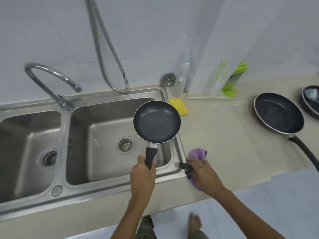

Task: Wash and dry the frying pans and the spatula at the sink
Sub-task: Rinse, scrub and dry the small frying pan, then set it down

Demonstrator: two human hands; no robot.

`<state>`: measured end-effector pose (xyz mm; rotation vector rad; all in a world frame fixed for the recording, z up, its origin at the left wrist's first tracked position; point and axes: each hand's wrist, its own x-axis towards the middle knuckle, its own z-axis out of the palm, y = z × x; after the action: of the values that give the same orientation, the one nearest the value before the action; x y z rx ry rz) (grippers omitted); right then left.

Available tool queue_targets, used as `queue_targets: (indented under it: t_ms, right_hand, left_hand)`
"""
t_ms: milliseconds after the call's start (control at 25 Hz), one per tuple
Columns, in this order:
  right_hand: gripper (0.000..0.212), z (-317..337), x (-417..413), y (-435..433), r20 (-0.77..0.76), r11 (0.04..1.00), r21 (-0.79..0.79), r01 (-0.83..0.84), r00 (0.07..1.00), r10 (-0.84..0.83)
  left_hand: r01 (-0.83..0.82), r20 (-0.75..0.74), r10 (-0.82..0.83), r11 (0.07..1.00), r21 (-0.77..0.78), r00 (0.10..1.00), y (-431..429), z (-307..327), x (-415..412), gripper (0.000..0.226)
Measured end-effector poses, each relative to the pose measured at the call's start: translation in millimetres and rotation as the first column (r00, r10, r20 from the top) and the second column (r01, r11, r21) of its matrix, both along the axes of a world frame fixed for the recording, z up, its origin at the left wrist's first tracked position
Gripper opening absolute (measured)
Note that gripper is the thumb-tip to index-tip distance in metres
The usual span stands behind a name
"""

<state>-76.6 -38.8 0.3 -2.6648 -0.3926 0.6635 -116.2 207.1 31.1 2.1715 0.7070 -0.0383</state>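
Head: left hand [143, 171] grips round, perhaps nonstick pan [157, 121]

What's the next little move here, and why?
Probably bring the purple cloth up to wipe the small pan: the left hand holds it by the handle above the sink, and the right hand lies on the cloth.

Bright, even light, soft shadows, mild glare on steel, curved wide-angle edges.

Rightmost pan [312, 100] half off-frame.
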Motion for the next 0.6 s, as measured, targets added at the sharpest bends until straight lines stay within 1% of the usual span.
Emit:
queue_targets:
  t_ms: [80, 120, 160, 200, 240, 280, 320, 360, 400, 480, 560, 600]
  right_hand:
    - [0.052, 0, 7, -8, -0.03, 0.995, 0.049, -0.086, 0.996, 0.087]
    - [0.054, 4, 8, -17, -0.035, 0.992, 0.094, -0.085, 0.995, 0.089]
    - [0.054, 11, 7, -25, -0.003, 0.986, 0.153, -0.063, 0.998, 0.064]
    - [0.05, 18, 4, -33, 0.057, 0.974, 0.224, -0.029, 0.998, 0.017]
    - [0.04, 27, -2, -42, 0.09, 0.948, 0.317, 0.03, 0.994, -0.062]
    - [0.028, 37, -10, -49, 0.04, 0.903, 0.411, 0.129, 0.986, -0.159]
    - [0.017, 46, -18, -59, -0.081, 0.835, 0.49, 0.25, 0.967, -0.242]
    - [0.011, 51, -24, -67, -0.214, 0.763, 0.534, 0.364, 0.931, -0.295]
    - [0.012, 54, -27, -76, -0.311, 0.701, 0.552, 0.451, 0.892, -0.329]
    - [0.02, 56, -27, -102, -0.402, 0.621, 0.57, 0.537, 0.842, -0.359]
    - [0.024, 60, -23, -134, -0.484, 0.544, 0.604, 0.582, 0.81, -0.33]
    - [0.026, 59, -20, -149, -0.515, 0.527, 0.61, 0.592, 0.801, -0.304]
  left_hand:
    - [-0.036, -0.007, 0.036, 0.999, -0.021, 0.999, -27, -2, -4, 0.034]
    - [-0.062, 0.001, 0.062, 0.997, -0.037, 0.998, -45, -2, -6, 0.038]
    - [-0.086, 0.016, 0.087, 0.994, -0.074, 0.996, -63, -2, -8, 0.042]
    - [-0.119, 0.034, 0.126, 0.98, -0.158, 0.991, -84, 0, -9, 0.042]
    - [-0.149, 0.046, 0.169, 0.946, -0.289, 0.985, -108, 4, -8, 0.04]
    - [-0.168, 0.039, 0.201, 0.897, -0.41, 0.979, -132, 7, -5, 0.037]
    - [-0.163, 0.037, 0.206, 0.861, -0.482, 0.978, -159, 11, -2, 0.035]
    - [-0.149, 0.035, 0.192, 0.849, -0.506, 0.981, -183, 12, 3, 0.033]
    - [-0.132, 0.035, 0.176, 0.842, -0.522, 0.984, -206, 12, 6, 0.031]
    - [-0.106, 0.051, 0.166, 0.809, -0.579, 0.985, -245, 14, 12, 0.025]
    - [-0.073, 0.088, 0.164, 0.774, -0.63, 0.982, -278, 13, 17, 0.021]
    - [-0.056, 0.105, 0.158, 0.77, -0.636, 0.982, -290, 13, 20, 0.02]
